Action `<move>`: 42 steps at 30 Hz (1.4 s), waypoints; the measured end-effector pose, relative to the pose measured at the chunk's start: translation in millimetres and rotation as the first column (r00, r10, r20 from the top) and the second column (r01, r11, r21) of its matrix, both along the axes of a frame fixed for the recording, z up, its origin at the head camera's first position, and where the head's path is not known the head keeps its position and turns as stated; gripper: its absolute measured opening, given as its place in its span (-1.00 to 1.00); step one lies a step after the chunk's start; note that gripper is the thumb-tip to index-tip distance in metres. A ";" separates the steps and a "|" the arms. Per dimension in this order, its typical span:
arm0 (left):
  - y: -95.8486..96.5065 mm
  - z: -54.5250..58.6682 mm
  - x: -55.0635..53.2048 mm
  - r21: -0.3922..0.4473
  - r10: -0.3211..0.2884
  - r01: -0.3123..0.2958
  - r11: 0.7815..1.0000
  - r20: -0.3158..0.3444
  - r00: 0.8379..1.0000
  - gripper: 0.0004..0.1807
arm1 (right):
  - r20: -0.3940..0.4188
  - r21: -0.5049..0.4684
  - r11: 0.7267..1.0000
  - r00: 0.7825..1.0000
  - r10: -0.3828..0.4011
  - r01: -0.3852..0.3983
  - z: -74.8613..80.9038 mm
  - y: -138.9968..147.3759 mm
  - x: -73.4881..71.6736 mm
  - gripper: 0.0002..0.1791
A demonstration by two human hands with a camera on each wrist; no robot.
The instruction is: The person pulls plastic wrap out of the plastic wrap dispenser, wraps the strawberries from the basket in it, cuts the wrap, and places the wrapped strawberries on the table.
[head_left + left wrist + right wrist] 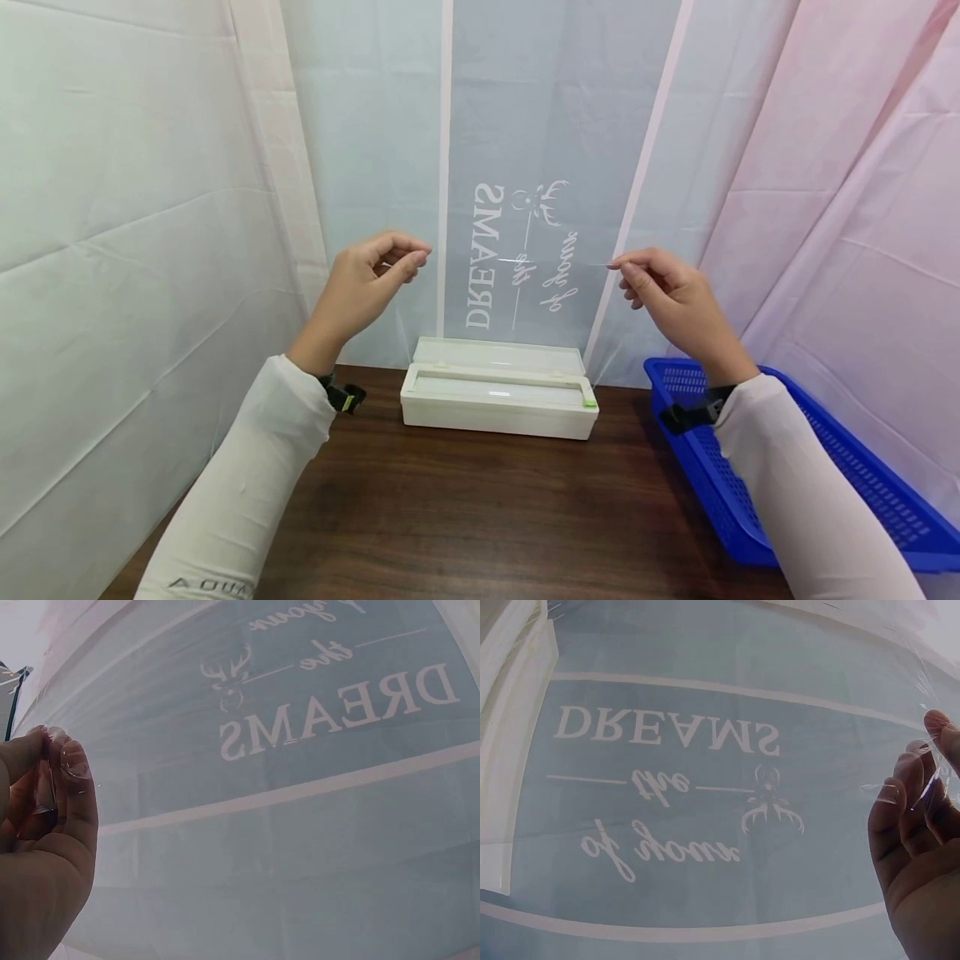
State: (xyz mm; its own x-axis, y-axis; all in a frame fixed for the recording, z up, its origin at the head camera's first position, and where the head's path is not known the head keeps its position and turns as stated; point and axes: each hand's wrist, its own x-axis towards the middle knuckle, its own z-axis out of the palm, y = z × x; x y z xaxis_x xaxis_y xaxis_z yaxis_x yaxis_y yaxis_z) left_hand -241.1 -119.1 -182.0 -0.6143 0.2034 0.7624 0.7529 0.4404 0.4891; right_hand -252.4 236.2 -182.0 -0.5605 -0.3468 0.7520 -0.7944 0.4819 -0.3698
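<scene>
A sheet of clear cling film stretches upward from a white dispenser box on the table. My left hand pinches its upper left corner between thumb and fingers, and in the left wrist view crumpled film shows at the fingertips. At the other corner, my right hand pinches the film, which bunches in shiny creases in the right wrist view. Both hands are raised well above the box. Its lid is tipped back, and a green piece sits at the right end of its front edge.
A blue perforated basket stands on the right, partly under my right forearm. The brown wooden table extends in front of the box. Pale curtains hang on the sides, and a printed grey-blue curtain hangs behind.
</scene>
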 end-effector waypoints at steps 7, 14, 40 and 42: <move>-1.7 -5.1 9.7 0.003 -0.017 0.017 1.000 -0.012 1.000 -0.83 | 0.005 -0.043 0.997 0.998 0.061 -0.061 -7.4 -0.6 7.5 -0.76; -3.6 -12.1 18.9 -0.004 -0.059 0.059 0.998 -0.025 0.998 -0.83 | 0.013 -0.085 0.992 0.995 0.097 -0.096 -15.8 0.1 18.1 -0.76; -5.7 -34.6 44.6 -0.070 -0.123 0.134 0.989 0.136 0.983 -0.86 | 0.242 -0.084 0.974 0.944 0.225 -0.211 -77.5 20.1 21.5 -0.73; -6.1 -37.2 44.8 -0.075 -0.122 0.135 0.988 0.154 0.981 -0.86 | 0.247 -0.077 0.976 0.944 0.218 -0.205 -81.1 20.1 24.3 -0.75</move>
